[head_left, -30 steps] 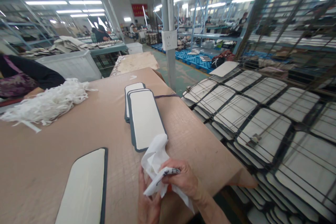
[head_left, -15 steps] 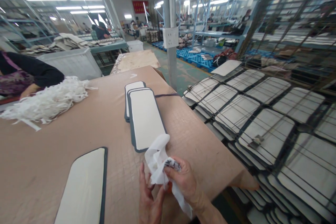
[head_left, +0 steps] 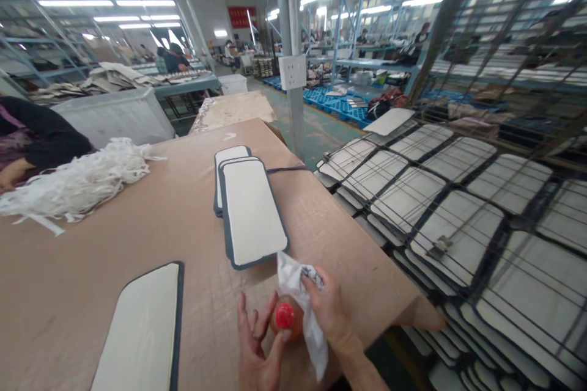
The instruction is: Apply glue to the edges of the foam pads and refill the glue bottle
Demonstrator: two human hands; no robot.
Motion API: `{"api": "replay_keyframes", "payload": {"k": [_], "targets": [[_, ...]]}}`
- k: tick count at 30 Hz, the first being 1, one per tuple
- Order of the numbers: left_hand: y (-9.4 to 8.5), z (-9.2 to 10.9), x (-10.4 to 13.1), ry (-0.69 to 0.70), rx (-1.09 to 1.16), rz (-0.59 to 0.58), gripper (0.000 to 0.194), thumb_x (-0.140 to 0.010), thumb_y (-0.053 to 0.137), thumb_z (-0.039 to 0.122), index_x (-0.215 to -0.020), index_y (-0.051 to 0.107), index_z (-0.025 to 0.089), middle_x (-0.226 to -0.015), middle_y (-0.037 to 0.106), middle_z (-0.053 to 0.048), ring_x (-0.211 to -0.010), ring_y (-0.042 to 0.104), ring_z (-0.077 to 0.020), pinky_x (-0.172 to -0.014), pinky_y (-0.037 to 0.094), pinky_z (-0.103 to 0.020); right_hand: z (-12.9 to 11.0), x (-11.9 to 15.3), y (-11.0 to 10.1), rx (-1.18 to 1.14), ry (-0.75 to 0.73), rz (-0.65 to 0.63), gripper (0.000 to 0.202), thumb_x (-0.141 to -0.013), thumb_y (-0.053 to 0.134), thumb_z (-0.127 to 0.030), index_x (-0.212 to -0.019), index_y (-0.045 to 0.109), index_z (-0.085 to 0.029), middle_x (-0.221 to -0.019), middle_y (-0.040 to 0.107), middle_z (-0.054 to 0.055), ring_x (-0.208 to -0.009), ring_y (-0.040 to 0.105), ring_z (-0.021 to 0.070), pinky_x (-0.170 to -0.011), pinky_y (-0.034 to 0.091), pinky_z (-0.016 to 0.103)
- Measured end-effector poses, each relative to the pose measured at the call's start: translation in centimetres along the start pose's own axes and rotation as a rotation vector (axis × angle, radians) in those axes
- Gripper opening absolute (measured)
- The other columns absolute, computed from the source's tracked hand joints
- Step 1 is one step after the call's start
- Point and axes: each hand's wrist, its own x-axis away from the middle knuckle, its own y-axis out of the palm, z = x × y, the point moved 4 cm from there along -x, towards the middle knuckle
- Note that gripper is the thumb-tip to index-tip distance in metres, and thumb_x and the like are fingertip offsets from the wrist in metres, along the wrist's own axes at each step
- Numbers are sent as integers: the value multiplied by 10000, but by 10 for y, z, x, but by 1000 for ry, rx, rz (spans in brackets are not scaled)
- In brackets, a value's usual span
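My right hand (head_left: 328, 305) is closed on a crumpled white cloth (head_left: 291, 275) with dark marks near the fingertips; its loose tail hangs down below the hand. Beside it, my left hand (head_left: 259, 342) has thumb and forefinger around the red cap (head_left: 284, 316) of a bottle, with the other fingers spread. Of the bottle, only the cap and a brownish upper part show. Just beyond the hands, a small stack of cream panels with dark borders (head_left: 254, 211) lies on the brown-covered table (head_left: 206, 232). Another such panel (head_left: 142, 324) lies to the left.
A heap of white strips (head_left: 87, 180) sits at the table's left, beside a co-worker's arm (head_left: 55, 134). To the right, a wire rack (head_left: 444, 195) holds many bordered panels. A grey post (head_left: 296, 116) with a socket box stands past the table's far right edge.
The cloth has moved off to the right with my right hand, uncovering the red bottle cap. My left thumb and forefinger are now at the cap.
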Motion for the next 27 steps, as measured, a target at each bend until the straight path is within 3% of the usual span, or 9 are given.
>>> {"api": "replay_keyframes", "payload": {"k": [4, 6, 10, 12, 14, 16, 20, 24, 27], "targets": [[0, 1, 0, 4, 28, -2, 951, -744, 670, 423, -1467, 78, 245, -1254, 617, -117, -1317, 390, -258, -1121, 220, -492, 12, -26, -50, -35, 81, 154, 334, -687, 613, -499, -747, 588, -171, -657, 603, 27, -625, 535, 196, -575, 401, 294], [1, 4, 0, 15, 31, -4, 952, -752, 666, 405, -1469, 61, 247, -1249, 621, -111, -1310, 403, -250, -1127, 202, -490, 8, -22, -63, -69, 111, 110, 348, -712, 607, -510, -785, 586, -170, -646, 594, 14, -602, 538, 188, -550, 407, 285], [1, 5, -1, -1, 16, -10, 955, -752, 669, 389, -1473, 60, 247, -1226, 637, -110, -1263, 467, -268, -1087, 300, -488, -16, 16, -43, -115, 92, -183, 300, -705, 676, -453, -745, 640, -158, -639, 610, 21, -577, 561, 182, -523, 430, 274], [-1, 4, -3, -2, 18, -14, 991, -731, 687, 394, -1477, 56, 226, -1205, 648, -119, -1219, 513, -281, -1036, 387, -456, -29, 36, -22, -84, -48, -313, 197, -727, 681, -348, -806, 682, -168, -791, 661, 48, -733, 611, 208, -661, 474, 290], [-3, 2, -5, 23, 33, -49, 1056, -710, 701, 406, -1478, 3, 207, -1207, 644, -127, -1176, 554, -276, -1000, 434, -413, -37, 47, -2, 4, -260, -361, 135, -746, 667, -217, -877, 695, -197, -922, 673, 51, -883, 606, 212, -802, 458, 294], [-4, -1, -6, 37, 27, -85, 1072, -719, 688, 425, -1474, -38, 199, -1232, 627, -133, -1154, 573, -261, -990, 444, -390, -40, 51, 10, 90, -430, -308, 166, -737, 655, -121, -872, 693, -209, -928, 676, 48, -898, 594, 200, -820, 447, 285], [-4, -5, -2, 9, -65, -64, 929, -790, 607, 456, -1475, 36, 193, -1242, 616, -141, -1156, 571, -250, -1010, 416, -405, -33, 52, 20, 103, -504, -200, 111, -748, 604, -121, -765, 674, -204, -828, 680, 48, -797, 592, 191, -738, 451, 286], [3, -1, 3, 15, -26, -91, 907, -812, 591, 438, -1473, 9, 221, -1315, 567, -125, -1278, 454, -234, -1101, 290, -429, -23, 46, 17, 65, -422, -168, 83, -749, 578, -219, -701, 642, -197, -730, 669, 36, -697, 605, 186, -670, 469, 281], [6, 4, 4, 20, 32, -84, 897, -815, 595, 410, -1471, 5, 252, -1334, 552, -111, -1325, 386, -222, -1130, 218, -448, -9, 24, -4, 35, -278, -71, 113, -728, 572, -254, -754, 646, -173, -683, 666, 32, -620, 606, 179, -579, 476, 263]]}}
